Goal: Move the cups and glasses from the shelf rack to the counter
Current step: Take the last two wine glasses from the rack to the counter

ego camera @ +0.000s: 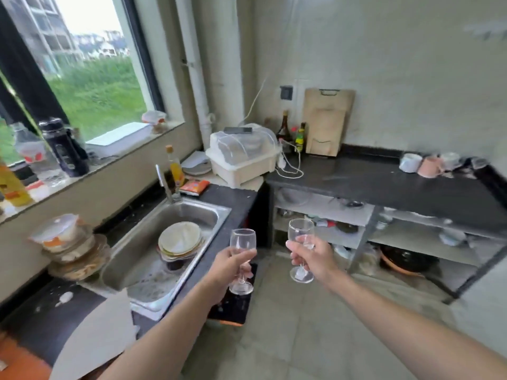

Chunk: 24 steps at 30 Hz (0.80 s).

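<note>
My left hand (233, 266) grips a clear stemmed glass (242, 240) by its stem, upright, over the corner of the sink counter. My right hand (315, 257) holds a second clear stemmed glass (299, 229) the same way, in mid-air above the floor. The dark counter (384, 185) stretches along the right wall. On its far right end stand a white cup (409, 162), a pink cup (431, 166) and another pale cup (450, 160). White shelves (343, 209) below the counter carry bowls and small items.
A steel sink (197, 212) at left holds stacked plates (179, 239). A white dish box with a clear lid (244, 154) sits in the corner, with bottles (285, 127) and cutting boards (326, 124) behind. Stacked bowls (71, 245) stand left of the sink. Bottles line the windowsill.
</note>
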Each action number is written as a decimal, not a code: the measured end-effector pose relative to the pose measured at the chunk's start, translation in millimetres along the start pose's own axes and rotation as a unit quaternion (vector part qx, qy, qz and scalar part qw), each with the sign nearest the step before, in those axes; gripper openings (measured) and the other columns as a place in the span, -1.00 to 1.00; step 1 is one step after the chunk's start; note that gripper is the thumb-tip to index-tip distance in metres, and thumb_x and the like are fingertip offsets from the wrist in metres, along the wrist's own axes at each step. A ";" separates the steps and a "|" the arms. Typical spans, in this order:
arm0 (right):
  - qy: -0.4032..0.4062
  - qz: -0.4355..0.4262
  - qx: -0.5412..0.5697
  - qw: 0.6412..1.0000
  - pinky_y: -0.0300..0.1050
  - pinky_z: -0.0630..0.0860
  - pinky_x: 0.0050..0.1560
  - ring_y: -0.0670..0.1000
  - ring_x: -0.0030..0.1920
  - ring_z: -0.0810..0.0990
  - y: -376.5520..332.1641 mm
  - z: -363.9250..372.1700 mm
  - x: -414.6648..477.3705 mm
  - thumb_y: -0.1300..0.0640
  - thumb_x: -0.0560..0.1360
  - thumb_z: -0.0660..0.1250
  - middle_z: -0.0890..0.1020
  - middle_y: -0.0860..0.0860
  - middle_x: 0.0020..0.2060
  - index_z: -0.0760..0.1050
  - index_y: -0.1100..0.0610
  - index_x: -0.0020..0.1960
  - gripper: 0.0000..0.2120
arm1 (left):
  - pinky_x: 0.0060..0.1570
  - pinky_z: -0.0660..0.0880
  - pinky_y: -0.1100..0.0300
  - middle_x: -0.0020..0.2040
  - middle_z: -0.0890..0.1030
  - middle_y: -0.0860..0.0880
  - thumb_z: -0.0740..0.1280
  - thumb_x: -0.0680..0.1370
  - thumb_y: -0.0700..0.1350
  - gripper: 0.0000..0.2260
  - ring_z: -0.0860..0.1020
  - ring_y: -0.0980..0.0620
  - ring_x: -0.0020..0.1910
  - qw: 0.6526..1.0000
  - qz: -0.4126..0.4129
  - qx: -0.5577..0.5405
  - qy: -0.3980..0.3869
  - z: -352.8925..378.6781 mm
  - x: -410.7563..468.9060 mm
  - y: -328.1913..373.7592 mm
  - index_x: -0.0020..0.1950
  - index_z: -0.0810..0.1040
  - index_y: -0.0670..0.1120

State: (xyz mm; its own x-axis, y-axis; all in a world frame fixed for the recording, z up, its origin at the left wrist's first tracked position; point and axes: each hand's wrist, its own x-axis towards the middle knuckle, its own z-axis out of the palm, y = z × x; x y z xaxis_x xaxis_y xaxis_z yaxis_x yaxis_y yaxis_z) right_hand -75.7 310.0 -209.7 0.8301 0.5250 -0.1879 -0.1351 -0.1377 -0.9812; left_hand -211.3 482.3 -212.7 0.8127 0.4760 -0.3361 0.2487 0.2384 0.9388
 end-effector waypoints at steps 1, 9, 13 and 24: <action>0.017 -0.003 0.000 1.000 -0.35 0.41 -0.49 -0.02 -0.41 0.60 -1.2 -27.9 7.4 0.06 0.37 0.54 0.65 0.07 -0.35 0.51 0.16 0.04 -0.66 | -0.26 0.43 0.11 -0.37 0.44 -0.09 0.42 0.51 -0.15 -0.82 0.46 -0.02 -0.44 1.000 -0.001 -0.003 -0.017 26.6 11.1 3.2 -0.05 0.43 -0.16; 0.138 0.001 0.020 0.990 -0.25 0.49 -0.36 -0.01 -0.36 0.61 -2.0 -197.7 39.4 0.02 0.39 0.53 0.66 0.10 -0.29 0.53 0.18 0.07 -0.63 | -0.51 0.44 0.29 -0.31 0.44 -0.15 0.41 0.52 -0.16 -0.81 0.45 -0.06 -0.39 0.991 -0.016 0.046 -0.127 193.0 95.8 29.2 -0.03 0.42 -0.19; 0.194 0.007 0.032 0.981 -0.33 0.47 -0.43 -0.06 -0.39 0.58 3.6 -256.4 63.1 0.04 0.40 0.51 0.65 0.06 -0.33 0.52 0.17 0.09 -0.65 | -0.45 0.46 0.28 -0.25 0.56 -0.16 0.44 0.49 -0.05 -0.78 0.55 -0.04 -0.36 0.977 -0.018 0.106 -0.186 255.3 149.1 36.0 -0.05 0.51 -0.17; 0.343 0.010 0.008 0.939 -0.21 0.46 -0.29 -0.08 -0.32 0.66 -24.9 -405.0 187.8 -0.11 0.35 0.51 0.69 0.01 -0.31 0.50 0.00 0.07 -0.62 | -0.32 0.42 0.16 -0.35 0.56 -0.12 0.47 0.43 0.00 -0.73 0.53 -0.04 -0.38 0.938 0.004 0.149 -0.314 422.4 327.4 103.7 -0.07 0.51 -0.16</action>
State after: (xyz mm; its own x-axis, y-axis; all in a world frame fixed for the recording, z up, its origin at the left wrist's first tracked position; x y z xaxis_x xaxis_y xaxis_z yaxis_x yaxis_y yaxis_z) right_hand 302.7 71.9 -203.0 0.9796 -0.1435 -0.1404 -0.1588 -0.1259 -0.9793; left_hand 303.1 305.3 -193.6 0.9418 -0.1372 -0.3070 0.3021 -0.0555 0.9517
